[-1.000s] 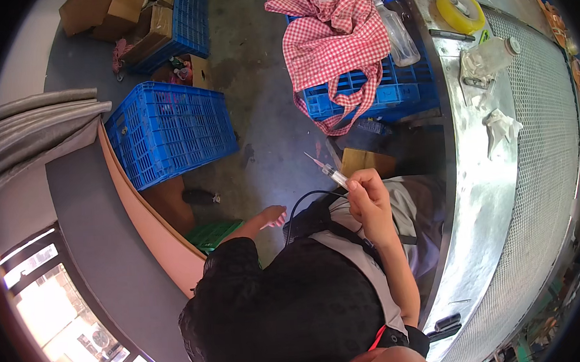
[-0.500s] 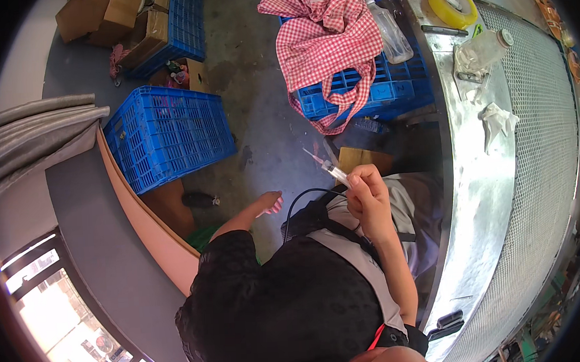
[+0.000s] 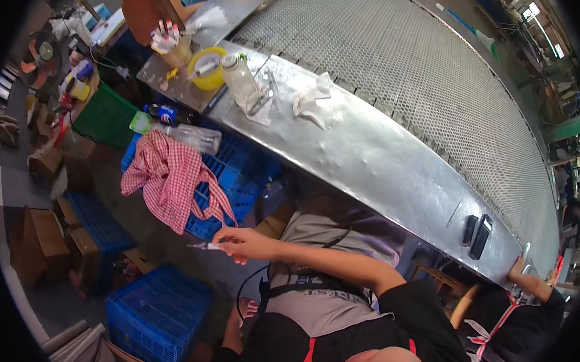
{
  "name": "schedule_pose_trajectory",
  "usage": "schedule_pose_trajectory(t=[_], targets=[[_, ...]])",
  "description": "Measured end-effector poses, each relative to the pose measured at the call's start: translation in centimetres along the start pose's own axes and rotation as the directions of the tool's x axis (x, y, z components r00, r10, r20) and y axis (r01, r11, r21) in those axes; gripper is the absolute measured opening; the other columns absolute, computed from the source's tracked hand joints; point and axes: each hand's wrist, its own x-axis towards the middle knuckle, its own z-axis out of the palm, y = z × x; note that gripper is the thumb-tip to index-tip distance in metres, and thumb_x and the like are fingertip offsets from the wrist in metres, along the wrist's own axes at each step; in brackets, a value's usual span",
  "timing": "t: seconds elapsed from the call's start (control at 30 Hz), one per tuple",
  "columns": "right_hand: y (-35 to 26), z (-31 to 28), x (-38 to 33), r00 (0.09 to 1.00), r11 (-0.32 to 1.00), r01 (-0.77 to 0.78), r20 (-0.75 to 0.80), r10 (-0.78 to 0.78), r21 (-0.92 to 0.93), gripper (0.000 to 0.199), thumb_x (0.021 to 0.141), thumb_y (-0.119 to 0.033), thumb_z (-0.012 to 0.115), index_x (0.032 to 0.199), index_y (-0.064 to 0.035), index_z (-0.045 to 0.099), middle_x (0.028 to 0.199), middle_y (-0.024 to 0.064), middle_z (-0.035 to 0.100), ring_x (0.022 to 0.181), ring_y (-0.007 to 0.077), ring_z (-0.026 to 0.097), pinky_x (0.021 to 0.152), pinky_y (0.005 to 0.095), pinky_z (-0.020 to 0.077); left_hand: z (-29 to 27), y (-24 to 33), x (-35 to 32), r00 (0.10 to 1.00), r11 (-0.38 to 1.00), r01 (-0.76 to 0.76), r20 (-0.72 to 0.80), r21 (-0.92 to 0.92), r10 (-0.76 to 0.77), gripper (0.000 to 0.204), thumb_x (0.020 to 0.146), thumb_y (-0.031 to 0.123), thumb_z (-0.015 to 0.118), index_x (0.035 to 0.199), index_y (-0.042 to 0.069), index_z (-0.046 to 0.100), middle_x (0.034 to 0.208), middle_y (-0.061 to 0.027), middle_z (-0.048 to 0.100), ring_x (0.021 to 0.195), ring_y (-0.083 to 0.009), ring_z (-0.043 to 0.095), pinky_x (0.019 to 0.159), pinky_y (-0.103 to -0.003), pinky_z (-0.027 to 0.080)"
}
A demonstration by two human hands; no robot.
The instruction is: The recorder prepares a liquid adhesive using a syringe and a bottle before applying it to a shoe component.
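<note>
My right hand (image 3: 246,243) is closed around the back end of a small clear syringe (image 3: 208,246). Its thin tip points left, away from my fingers, in front of the strap of a red-and-white checked cloth bag (image 3: 165,178). That bag lies over a blue crate (image 3: 227,178). Lower down, my left hand (image 3: 247,308) hangs low beside my body, with a black cable passing close to it. Its fingers are loosely apart and nothing shows in them; part of the hand is hidden.
A metal ledge (image 3: 368,170) runs along a mesh belt (image 3: 389,64). On it are a yellow tape roll (image 3: 207,68), a clear bottle (image 3: 239,82), crumpled white tissue (image 3: 312,101) and two black objects (image 3: 481,236). Another blue crate (image 3: 156,312) stands lower left. A co-worker's hand (image 3: 530,280) touches the ledge.
My view has swung right toward the ledge and belt, bringing a co-worker into sight. My right hand still grips the syringe, now pointing left rather than up-left.
</note>
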Motion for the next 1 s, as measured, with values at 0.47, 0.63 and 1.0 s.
schedule_pose_trajectory(t=[0.47,0.63,1.0], targets=[[-5.5,-7.9,-24.9,0.378,0.917,0.386,-0.924,-0.058,0.100,0.036,0.098,-0.020,0.058,0.127,-0.0047,0.045,0.093,0.0114,0.064,0.070,0.0193,0.066,0.050,0.0287,0.0547,5.0,45.6,-14.6,0.137,0.178,-0.972,-0.244,0.154,0.960,0.018,0.101,0.013,0.052,0.101,0.000,0.065,0.068,-0.0017,0.057,0.059,-0.0068,0.053,0.053,-0.023,0.040],[-2.4,-5.7,-25.8,0.343,0.856,0.474,-0.939,0.033,0.204,0.033,0.097,-0.019,0.057,0.126,-0.0048,0.048,0.095,0.0120,0.067,0.076,0.0203,0.069,0.053,0.0330,0.0600,9.2,51.5,-13.4,0.143,0.152,-0.988,-0.193,0.030,0.971,0.019,0.101,0.016,0.052,0.097,0.001,0.063,0.064,-0.0019,0.057,0.057,-0.0066,0.054,0.052,-0.023,0.040],[-0.4,-4.5,-24.3,0.442,0.750,0.571,-0.895,0.061,0.333,0.030,0.096,-0.022,0.060,0.120,-0.0053,0.054,0.095,0.0105,0.068,0.088,0.0238,0.069,0.068,0.0362,0.0597,9.3,51.4,-12.4,0.318,0.289,-0.943,-0.200,-0.163,0.927,0.027,0.098,0.016,0.055,0.122,0.003,0.054,0.066,-0.0024,0.060,0.053,-0.0089,0.056,0.047,-0.021,0.042]])
